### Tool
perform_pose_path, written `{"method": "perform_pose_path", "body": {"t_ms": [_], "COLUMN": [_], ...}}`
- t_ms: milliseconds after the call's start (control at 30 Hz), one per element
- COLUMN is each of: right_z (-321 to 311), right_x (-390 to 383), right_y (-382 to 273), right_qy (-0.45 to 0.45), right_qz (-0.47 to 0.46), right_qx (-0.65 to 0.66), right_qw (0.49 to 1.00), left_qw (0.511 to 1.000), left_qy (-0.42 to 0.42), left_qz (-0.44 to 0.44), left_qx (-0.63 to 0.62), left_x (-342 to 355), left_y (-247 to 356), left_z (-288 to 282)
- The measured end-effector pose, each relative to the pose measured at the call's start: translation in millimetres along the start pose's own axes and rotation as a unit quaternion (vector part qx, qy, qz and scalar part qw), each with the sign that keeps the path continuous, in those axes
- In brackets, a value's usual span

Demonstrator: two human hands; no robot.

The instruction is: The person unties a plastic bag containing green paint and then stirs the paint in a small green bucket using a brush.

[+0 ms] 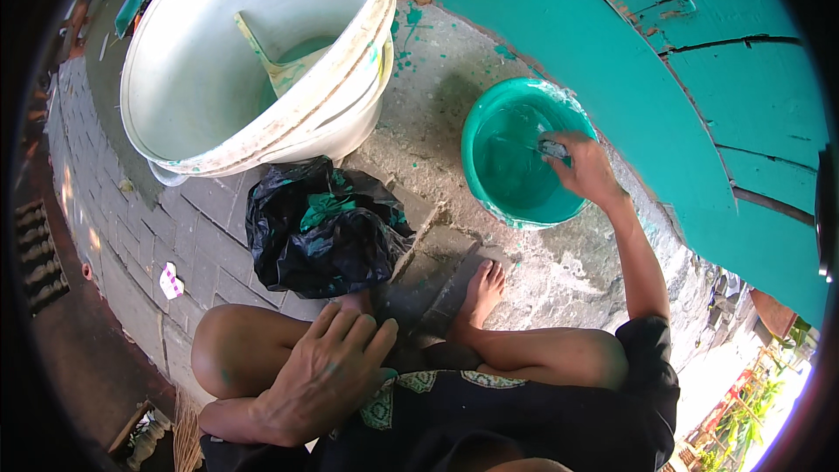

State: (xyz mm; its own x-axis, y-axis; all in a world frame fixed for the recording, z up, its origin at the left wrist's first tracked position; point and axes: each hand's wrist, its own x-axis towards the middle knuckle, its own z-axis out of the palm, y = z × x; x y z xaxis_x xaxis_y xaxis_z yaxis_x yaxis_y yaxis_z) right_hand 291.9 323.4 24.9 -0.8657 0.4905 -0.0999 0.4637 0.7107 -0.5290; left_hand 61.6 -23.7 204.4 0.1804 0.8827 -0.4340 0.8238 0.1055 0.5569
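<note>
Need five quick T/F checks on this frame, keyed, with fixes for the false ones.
1. The right hand grips a hand tool at the green bucket. True.
2. The left hand is dipped in the white bucket. False: it is down over the person's left leg, well below that bucket.
3. The black plastic bag is left of the green bucket. True.
4. The white bucket contains nothing. False: a pale paddle-like tool and green liquid are inside it.
5. The person's right foot is bare. True.
</note>
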Motion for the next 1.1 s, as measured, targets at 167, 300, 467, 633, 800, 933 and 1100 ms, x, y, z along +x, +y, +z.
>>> {"method": "perform_pose_path", "body": {"t_ms": [167, 300, 467, 633, 800, 933, 1100], "right_z": [5.6, 7.6, -0.4, 2.7, 6.2, 7.1, 1.6], "right_x": [2.3, 2.3, 9.2, 5.8, -2.2, -9.3, -13.9], "right_y": [7.4, 19.8, 13.5, 10.1, 0.6, -2.7, -14.7], "right_qy": [0.044, 0.082, 0.042, -0.001, -0.054, -0.063, -0.083], "right_qz": [0.017, 0.025, 0.048, 0.033, 0.040, 0.000, 0.000], "right_qx": [-0.038, -0.002, 0.037, 0.057, 0.075, 0.081, 0.089], "right_qw": [0.998, 0.996, 0.997, 0.998, 0.995, 0.995, 0.993], "left_qw": [1.000, 1.000, 1.000, 1.000, 1.000, 1.000, 1.000], "left_qy": [0.009, 0.014, 0.008, 0.006, -0.012, 0.011, 0.000], "left_qz": [0.006, 0.010, 0.005, 0.003, -0.019, -0.005, -0.011], "left_qx": [-0.010, -0.004, -0.001, -0.004, 0.011, -0.011, 0.005], "left_x": [-0.2, 0.4, 0.1, 0.3, -1.4, -1.5, -2.8], "left_y": [1.9, 3.0, 4.6, 5.7, 6.4, 7.5, 6.6], "left_z": [-0.2, -0.4, -0.5, -0.8, 0.8, 0.7, 1.0]}}
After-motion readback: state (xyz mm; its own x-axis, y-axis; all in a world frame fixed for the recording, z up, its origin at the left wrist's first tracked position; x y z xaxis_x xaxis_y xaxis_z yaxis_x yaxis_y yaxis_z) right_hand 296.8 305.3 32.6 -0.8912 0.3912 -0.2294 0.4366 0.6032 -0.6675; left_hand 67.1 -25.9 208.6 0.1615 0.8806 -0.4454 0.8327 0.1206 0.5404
